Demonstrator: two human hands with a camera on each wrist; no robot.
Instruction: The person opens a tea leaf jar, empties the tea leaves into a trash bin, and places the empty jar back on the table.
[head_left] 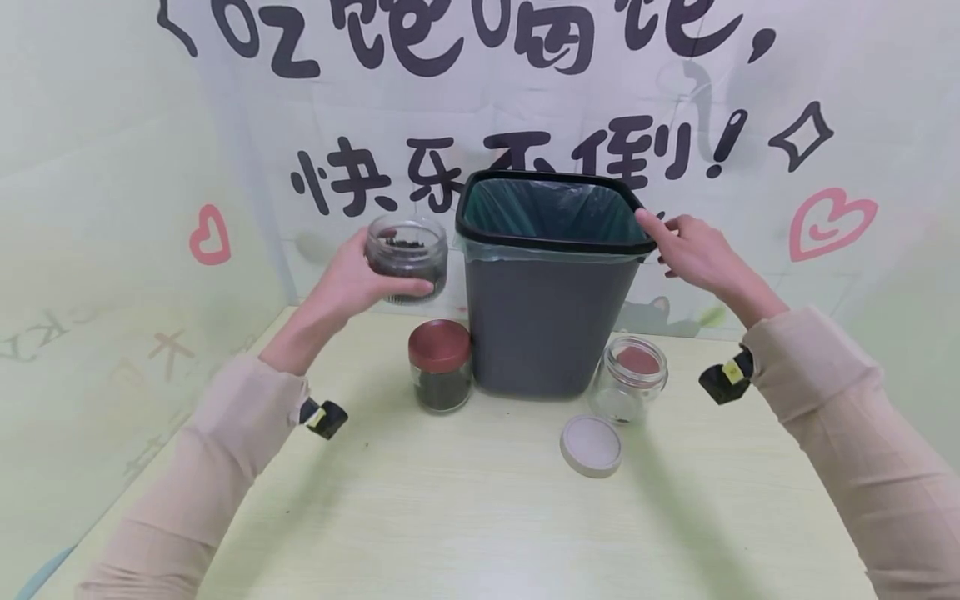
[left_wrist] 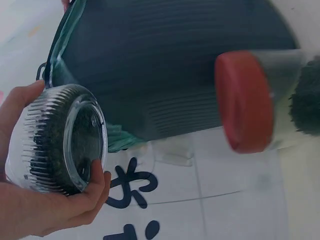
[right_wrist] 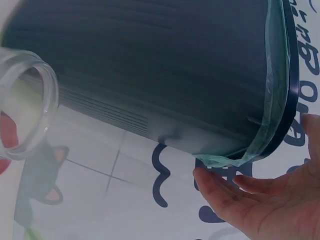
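Note:
My left hand grips a lidless glass jar with dark loose bits inside, held up beside the left rim of a grey trash bin. In the left wrist view, the fingers wrap the ribbed side and base of this jar. A green bag lines the bin and folds over its black rim. At the bin's right corner, my right hand holds the rim, its thumb over the edge and the fingers outside below, close to the bag's fold in the right wrist view.
Left of the bin's foot stands a jar with a red lid and dark contents. To the right, an open glass jar shows something red through it. A pale round lid lies in front. Behind is a printed wall cloth.

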